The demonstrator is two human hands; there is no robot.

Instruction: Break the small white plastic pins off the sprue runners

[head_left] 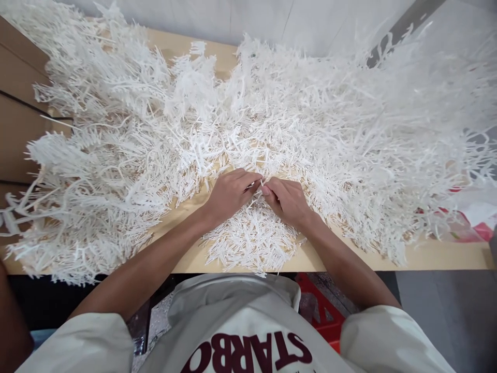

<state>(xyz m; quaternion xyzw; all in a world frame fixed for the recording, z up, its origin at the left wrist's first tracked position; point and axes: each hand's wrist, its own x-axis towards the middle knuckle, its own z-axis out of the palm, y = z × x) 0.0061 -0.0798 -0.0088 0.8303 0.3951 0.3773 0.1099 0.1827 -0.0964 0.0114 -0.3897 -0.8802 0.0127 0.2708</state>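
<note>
My left hand and my right hand meet fingertip to fingertip over the middle of the table. Between them is a thin white plastic strand. The left thumb and forefinger are pinched on one side of it, and the right thumb and forefinger close on the other. Just below the hands, near the table's front edge, lies a small heap of short loose white sticks. Beyond them spreads a large mass of branched white plastic pieces. What the curled lower fingers cover is hidden.
A tan tabletop shows in patches among the pieces. Brown cardboard stands at the left, with a tangled white clump nearby. A pink and white plastic bag lies at the right. A red object is under the table.
</note>
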